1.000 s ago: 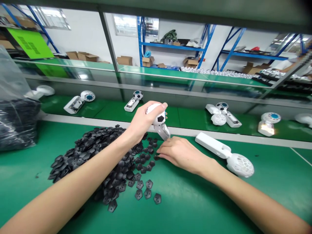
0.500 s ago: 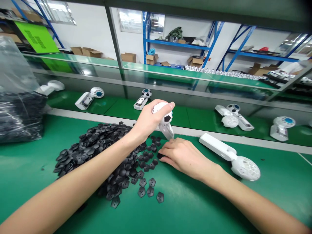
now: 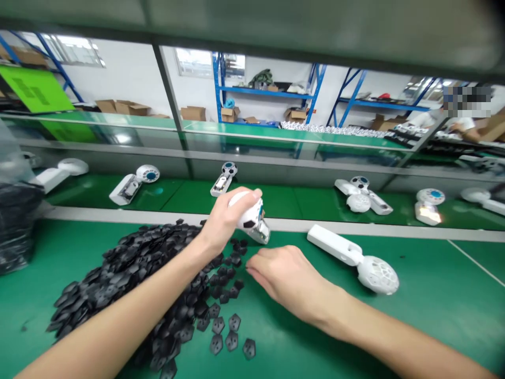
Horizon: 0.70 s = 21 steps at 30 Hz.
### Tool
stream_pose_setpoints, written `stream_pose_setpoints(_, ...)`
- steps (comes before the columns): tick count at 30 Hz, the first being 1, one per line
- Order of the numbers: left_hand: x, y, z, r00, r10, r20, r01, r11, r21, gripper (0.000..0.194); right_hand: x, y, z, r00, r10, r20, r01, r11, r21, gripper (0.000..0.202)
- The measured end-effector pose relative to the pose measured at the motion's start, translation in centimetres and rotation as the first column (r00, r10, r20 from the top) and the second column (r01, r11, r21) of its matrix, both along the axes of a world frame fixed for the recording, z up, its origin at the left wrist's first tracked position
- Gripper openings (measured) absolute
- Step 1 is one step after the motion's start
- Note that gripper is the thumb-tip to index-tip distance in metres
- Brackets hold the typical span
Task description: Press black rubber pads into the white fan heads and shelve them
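Note:
My left hand point(image 3: 224, 220) is wrapped round the ball-shaped head of a white handheld device point(image 3: 251, 217) with black football-style patches. Its clear-sided handle tilts down to the right, above the bench. Lower and to the right, my right hand point(image 3: 290, 279) is closed in a pinch, knuckles up. A small dark edge shows at its fingertips, which looks like a black pentagon piece; most of it is hidden. Left of the hands lies a heap of black pentagon pieces point(image 3: 130, 263), partly behind my left forearm. Several loose ones point(image 3: 232, 340) lie near its right side.
A white device with an openwork head point(image 3: 377, 275) lies on the green bench to the right. Beyond a pale rail point(image 3: 292, 225), more devices point(image 3: 136, 184) rest on a green belt. A plastic bag of black pieces point(image 3: 18, 226) stands at left. Another person point(image 3: 465, 123) is at far right.
My left hand has turned the device so its handle points more to the right. My right hand has moved slightly away from the device. The view has tilted up and shifted right.

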<state>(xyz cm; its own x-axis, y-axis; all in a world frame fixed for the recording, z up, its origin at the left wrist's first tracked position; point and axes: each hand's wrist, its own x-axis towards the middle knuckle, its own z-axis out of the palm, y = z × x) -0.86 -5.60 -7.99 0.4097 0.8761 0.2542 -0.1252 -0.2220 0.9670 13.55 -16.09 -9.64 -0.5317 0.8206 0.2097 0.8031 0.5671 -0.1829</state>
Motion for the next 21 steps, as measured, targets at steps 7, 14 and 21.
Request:
stream_pose_setpoints(7, -0.7, -2.5, 0.9, 0.972, 0.225, 0.064, -0.232, 0.891, 0.391, 0.042, 1.3, -1.5, 5.5, 0.286, -0.107, -0.952, 0.001, 0.994, -0.112, 0.011)
stream_pose_setpoints(14, -1.5, -3.8, 2.3, 0.92, 0.385, 0.073, -0.272, 0.492, 0.827, 0.03, 0.4, -0.6, 4.9, 0.101, -0.294, -0.951, -0.152, 0.94, -0.306, 0.039)
stream_pose_setpoints(21, -1.5, -4.0, 2.4, 0.885, 0.463, 0.047, -0.276, 0.441, 0.854, 0.023, 0.4, -0.9, 4.7, 0.138, -0.26, -0.956, -0.166, 0.945, -0.281, 0.039)
